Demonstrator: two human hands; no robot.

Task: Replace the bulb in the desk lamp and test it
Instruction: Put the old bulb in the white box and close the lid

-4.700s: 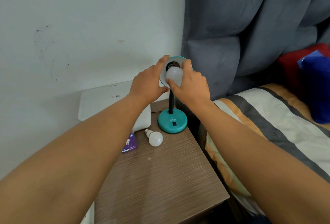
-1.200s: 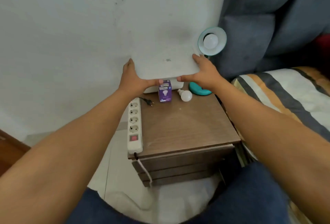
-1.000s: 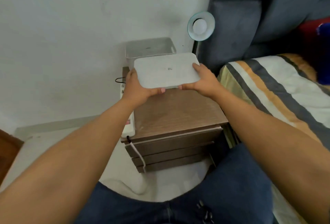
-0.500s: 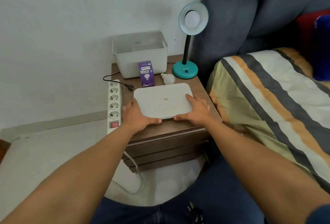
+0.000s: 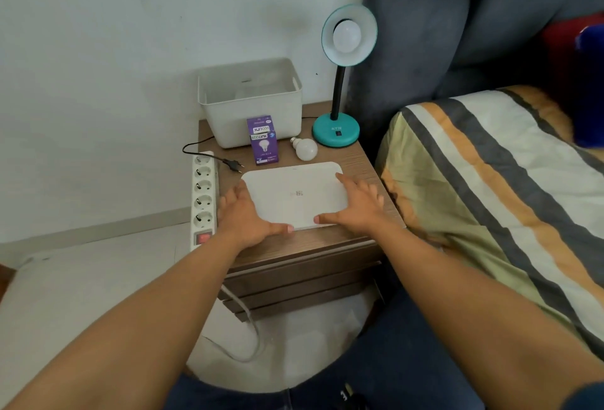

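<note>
The teal desk lamp (image 5: pixel 336 131) stands at the nightstand's back right, with a white bulb (image 5: pixel 347 36) seated in its shade. A second, loose bulb (image 5: pixel 305 149) lies in front of the lamp base, beside a purple bulb box (image 5: pixel 263 143). The lamp's black plug (image 5: pixel 234 164) lies unplugged on the nightstand's left edge. A flat white lid (image 5: pixel 295 195) rests on the nightstand's front half. My left hand (image 5: pixel 245 213) lies against its left edge and my right hand (image 5: pixel 358 203) against its right edge, fingers spread, thumbs along its front edge.
An open white bin (image 5: pixel 250 104) stands at the back against the wall. A white power strip (image 5: pixel 204 195) with a red switch runs along the left side of the wooden nightstand (image 5: pixel 327 244). A bed with a striped cover (image 5: pixel 490 187) is close on the right.
I screwed the bulb into the lamp, then lifted the lid off the bin. The lid came down onto the nightstand's front, and my fingers have now spread flat beside it.
</note>
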